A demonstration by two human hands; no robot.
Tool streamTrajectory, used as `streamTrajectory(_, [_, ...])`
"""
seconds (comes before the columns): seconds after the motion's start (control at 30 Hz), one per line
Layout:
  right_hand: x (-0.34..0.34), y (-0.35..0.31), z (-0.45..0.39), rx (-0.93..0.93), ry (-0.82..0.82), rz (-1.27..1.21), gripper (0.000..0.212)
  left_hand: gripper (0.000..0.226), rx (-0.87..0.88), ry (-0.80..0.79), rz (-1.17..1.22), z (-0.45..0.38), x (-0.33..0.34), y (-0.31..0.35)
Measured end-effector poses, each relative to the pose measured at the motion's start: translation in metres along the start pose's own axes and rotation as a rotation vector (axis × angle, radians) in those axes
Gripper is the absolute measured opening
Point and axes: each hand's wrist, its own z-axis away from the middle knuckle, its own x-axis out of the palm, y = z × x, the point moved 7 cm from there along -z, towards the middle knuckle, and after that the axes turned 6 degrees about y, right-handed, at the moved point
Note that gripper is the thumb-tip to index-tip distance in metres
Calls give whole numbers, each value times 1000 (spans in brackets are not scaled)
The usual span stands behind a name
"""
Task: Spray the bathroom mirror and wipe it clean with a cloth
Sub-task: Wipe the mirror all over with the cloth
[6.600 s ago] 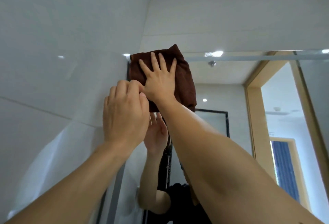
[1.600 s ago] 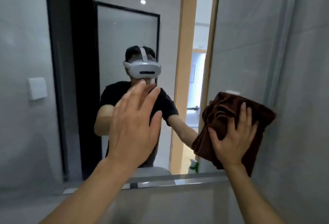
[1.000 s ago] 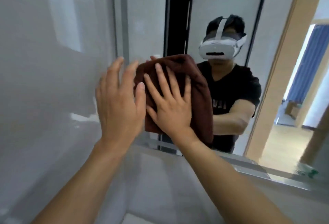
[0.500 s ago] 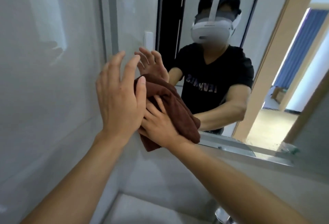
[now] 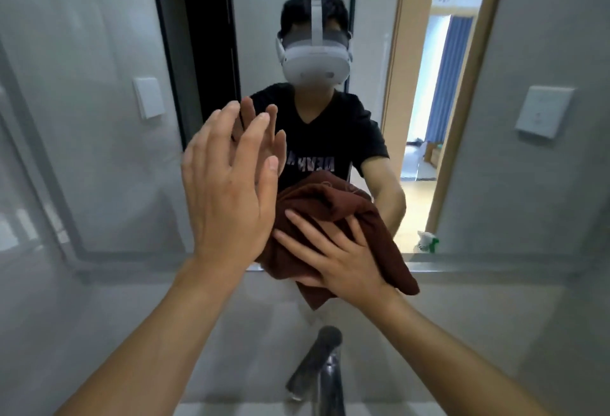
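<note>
The bathroom mirror (image 5: 99, 168) fills the wall ahead, and its bottom edge runs across the middle of the view. A bunched dark brown cloth (image 5: 333, 207) sits at that bottom edge, near the centre. My right hand (image 5: 343, 257) lies flat on the cloth with fingers spread, pressing it against the glass. My left hand (image 5: 227, 184) is raised just left of the cloth, fingers straight and together, palm toward the mirror, holding nothing. Whether it touches the glass I cannot tell. A green and white spray bottle (image 5: 427, 242) shows only as a reflection at the lower right of the mirror.
A chrome faucet (image 5: 320, 369) rises below the cloth at the bottom centre. A white switch plate (image 5: 543, 111) is on the grey tiled wall to the right. The mirror reflects a person in a black shirt, a doorway and a black-framed door.
My right hand has slid the cloth from the mirror's lower left corner rightward along the bottom edge to the centre. My left hand stayed raised beside it. The view turned to face the mirror squarely.
</note>
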Motion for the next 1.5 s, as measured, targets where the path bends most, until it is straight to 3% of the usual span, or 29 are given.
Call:
streamTrajectory(0.17, [-19,78,58,119,3,64,70,45,54,-4,53,2,25,48])
streamTrajectory(0.4, [-45,193,129,445,95,130,73,43,121,-11,152,9,52,113])
streamTrajectory(0.53, [-49,219,148,554,76,144,76,45,187,-11,197,9,61,150])
streamTrajectory(0.7, [-57,234,158,621,65,121,82,44,412,-33,287,5,65,216])
streamTrajectory(1.1, [-75,277,186,556,-26,93,82,46,640,-78,273,-6,108,339])
streamTrajectory(1.33, [-85,287,187,534,66,59,67,54,739,-261,226,4,163,397])
streamTrajectory(1.43, [-78,287,191,544,-61,167,67,50,799,-319,177,14,180,417])
streamTrajectory(1.5, [-74,286,192,543,-164,202,70,31,807,-309,178,17,186,425])
